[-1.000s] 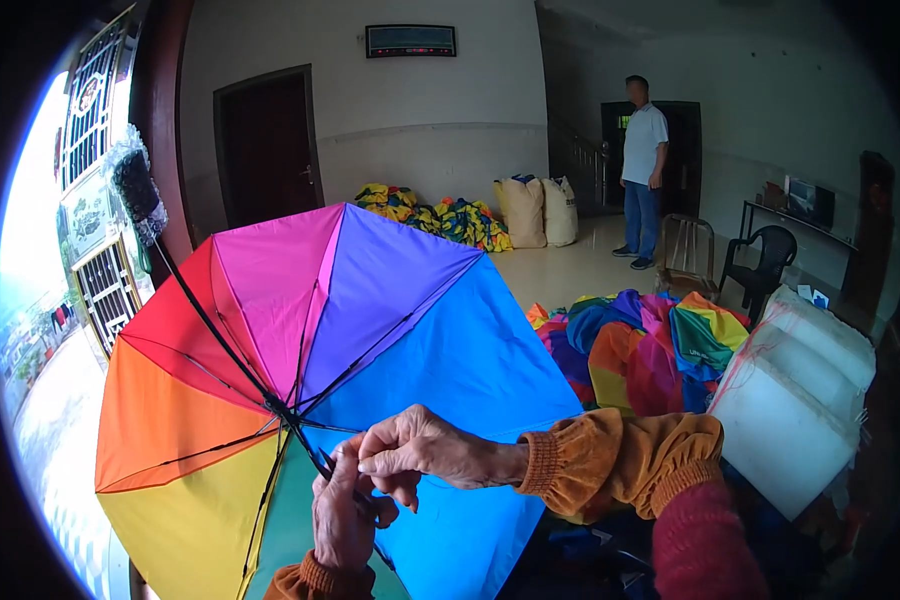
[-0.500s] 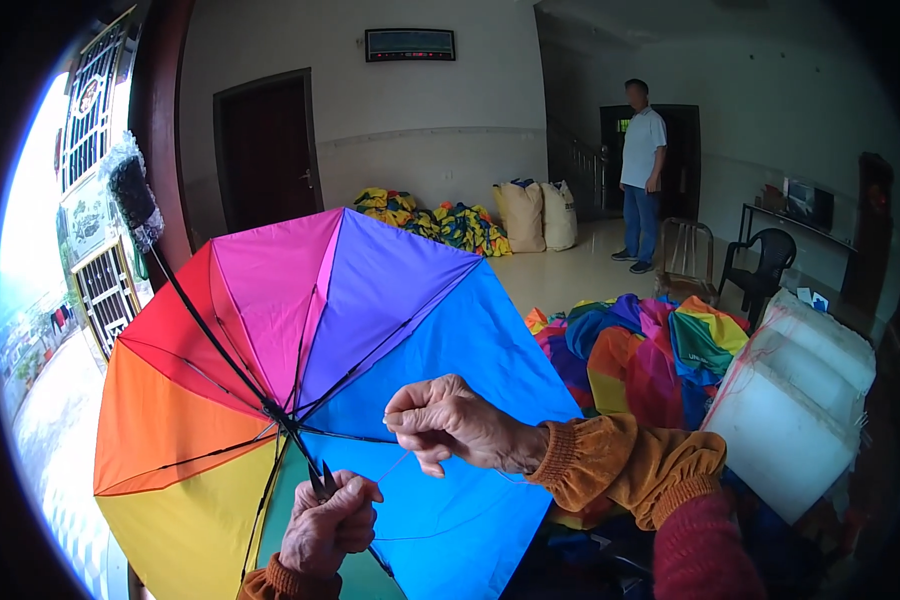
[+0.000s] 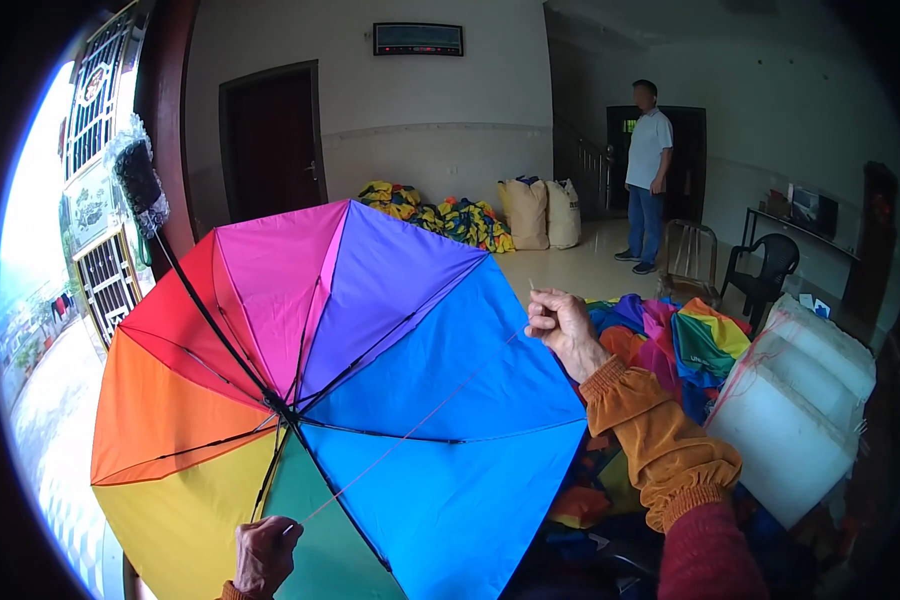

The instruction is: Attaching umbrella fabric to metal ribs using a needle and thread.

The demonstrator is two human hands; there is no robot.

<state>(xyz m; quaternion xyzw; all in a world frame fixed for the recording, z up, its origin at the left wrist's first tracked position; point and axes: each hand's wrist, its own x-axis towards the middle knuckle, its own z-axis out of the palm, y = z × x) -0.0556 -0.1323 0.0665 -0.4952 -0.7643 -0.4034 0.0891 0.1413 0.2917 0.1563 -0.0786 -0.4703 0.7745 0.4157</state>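
Note:
An open rainbow umbrella (image 3: 420,350) spreads before me with its ribs and dark shaft (image 3: 210,327) facing me. Across its blue and green panels runs a thin pinkish thread (image 3: 407,436), pulled straight between my hands. My right hand (image 3: 562,325), raised past the blue panel's right edge, is closed in a pinch on the thread; a tiny thin tip sticks up above the fingers, too small to name. Low over the yellow and green panels, my left hand (image 3: 265,555) is closed around the thread's other end. Whatever else lies inside that fist is hidden.
Colourful folded fabric (image 3: 660,335) is heaped at the right beside white foam boxes (image 3: 790,410). Farther off are a black chair (image 3: 760,265), a wooden chair (image 3: 688,255), sacks (image 3: 525,213) and a patterned cloth pile (image 3: 460,222). A person (image 3: 648,170) stands near the back doorway.
My right hand has moved right and up, my left hand down and left, drawing the slack thread straight. The dark blade tips that stuck out of my left hand no longer show.

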